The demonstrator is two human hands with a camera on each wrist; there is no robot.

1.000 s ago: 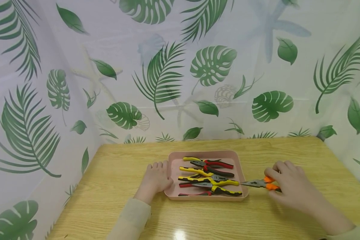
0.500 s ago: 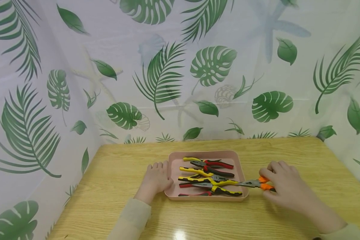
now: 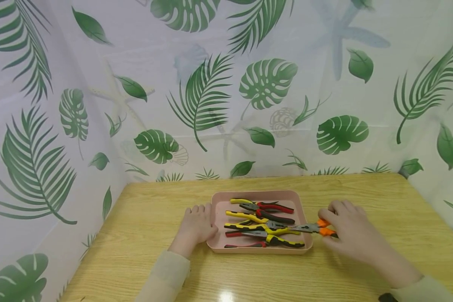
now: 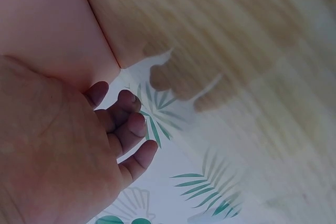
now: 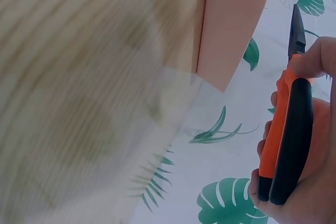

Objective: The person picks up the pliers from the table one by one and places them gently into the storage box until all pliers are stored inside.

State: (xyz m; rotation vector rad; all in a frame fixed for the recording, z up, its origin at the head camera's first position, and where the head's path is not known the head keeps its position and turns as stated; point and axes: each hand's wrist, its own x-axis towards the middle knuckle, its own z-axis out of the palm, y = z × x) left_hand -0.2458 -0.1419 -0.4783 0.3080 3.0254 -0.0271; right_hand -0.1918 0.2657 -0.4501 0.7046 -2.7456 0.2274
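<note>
My right hand (image 3: 352,230) grips long-nose pliers (image 5: 286,124) with orange and black handles. Their pointed metal jaws reach left over the right rim of a pink tray (image 3: 254,196), above the tools inside. In the right wrist view the fingers wrap behind the handles and the thumb lies near the pivot. At the tray's left end rests my left hand (image 3: 196,225), touching its wall; in the left wrist view its fingers are loosely bent and hold nothing. Inside lie several pliers, among them red-and-black pliers (image 3: 275,206) at the back and yellow-and-black pliers (image 3: 287,242) toward the front.
The tray stands on a light wooden table (image 3: 151,197), with table surface on both sides of it. Behind and to the left hangs a white leaf-patterned cloth (image 3: 219,155). The tray's low walls surround the overlapping tools.
My right hand has moved left with the orange-handled pliers, bringing their tips from the tray's right rim to over the tools inside. The left hand and the tray have stayed put.
</note>
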